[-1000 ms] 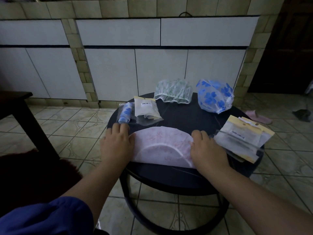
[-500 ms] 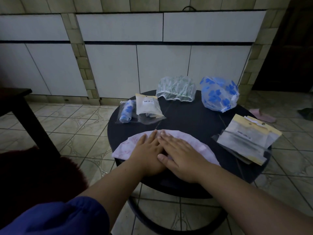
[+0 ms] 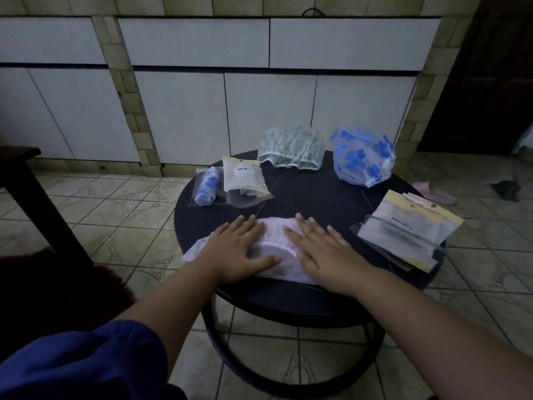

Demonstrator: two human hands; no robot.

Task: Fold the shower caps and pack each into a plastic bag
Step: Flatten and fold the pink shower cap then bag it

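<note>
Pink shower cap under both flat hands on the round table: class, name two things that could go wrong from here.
1. The pink shower cap overhangs the near-left edge of the table; once the left hand and right hand lift, it may slip off or unfold.
2. The stack of empty bags juts past the right rim, so a nudge might drop it.

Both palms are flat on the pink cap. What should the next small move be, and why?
Probably fold it narrower. The pink shower cap lies flattened under the left hand and right hand, still wider than the empty plastic bags beside it.
</note>
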